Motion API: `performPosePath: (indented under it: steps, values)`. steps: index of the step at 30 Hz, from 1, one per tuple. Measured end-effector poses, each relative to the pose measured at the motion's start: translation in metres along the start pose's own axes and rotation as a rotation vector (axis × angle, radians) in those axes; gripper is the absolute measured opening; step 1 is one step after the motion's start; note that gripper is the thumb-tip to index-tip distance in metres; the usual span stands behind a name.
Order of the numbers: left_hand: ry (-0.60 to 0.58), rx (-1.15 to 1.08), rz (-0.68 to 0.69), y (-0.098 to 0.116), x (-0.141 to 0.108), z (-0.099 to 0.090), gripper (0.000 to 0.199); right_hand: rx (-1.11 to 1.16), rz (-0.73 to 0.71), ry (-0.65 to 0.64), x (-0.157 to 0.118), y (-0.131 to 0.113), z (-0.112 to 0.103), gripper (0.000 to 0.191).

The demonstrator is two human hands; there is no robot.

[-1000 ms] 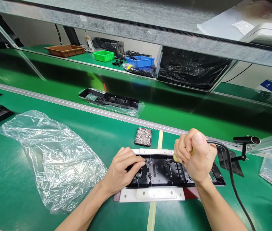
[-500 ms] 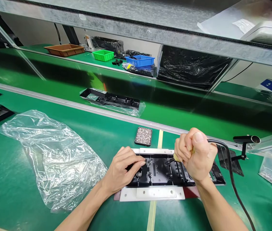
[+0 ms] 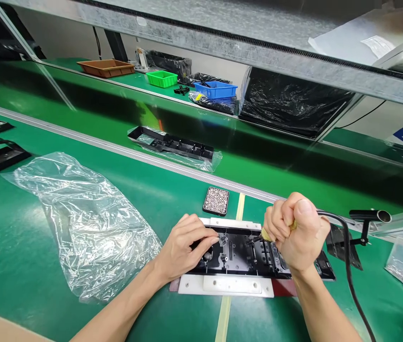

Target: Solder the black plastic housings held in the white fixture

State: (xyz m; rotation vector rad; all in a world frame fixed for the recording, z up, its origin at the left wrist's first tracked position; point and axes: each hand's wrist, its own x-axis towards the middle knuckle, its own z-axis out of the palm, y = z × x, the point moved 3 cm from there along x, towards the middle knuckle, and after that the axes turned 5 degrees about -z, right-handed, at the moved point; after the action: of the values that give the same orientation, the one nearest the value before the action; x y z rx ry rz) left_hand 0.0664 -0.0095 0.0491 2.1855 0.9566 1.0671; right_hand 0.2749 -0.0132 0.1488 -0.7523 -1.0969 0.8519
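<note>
I'm panning slightly left, my right hand [image 3: 299, 232] still gripping a yellow-handled corded tool [image 3: 265, 234] over the long black plastic housing [image 3: 235, 254], near on the green bench [image 3: 173, 318]; whether my left hand [image 3: 185, 247] is gripping, I can't tell.

The bag [image 3: 96, 225] lies left of the housing [image 3: 237, 254].

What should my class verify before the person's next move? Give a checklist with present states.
1. Right hand gripping the yellow-handled tool: ok.
2. Contact between tool and black rectangular plastic housing: cannot tell.
3. Left hand at the housing's left part: ok.
4. Housing between white flat strips: ok.
5. Square black tray of small silvery pieces outside the housing: ok.
6. Crumpled clear plastic bag off the smooth green worktop: not ok.
</note>
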Motion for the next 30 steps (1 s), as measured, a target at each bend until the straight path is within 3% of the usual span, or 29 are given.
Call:
performPosePath:
  steps: [7, 30]
  values:
    - [0.014, -0.004, -0.014, 0.0021, 0.0012, 0.0025, 0.019, 0.002, -0.009, -0.011, 0.002, -0.0023, -0.0026, 0.045]
    - [0.02, -0.015, 0.002, 0.0067, 0.0027, 0.0006, 0.012, 0.024, -0.01, -0.009, 0.0026, -0.0033, -0.0009, 0.044]
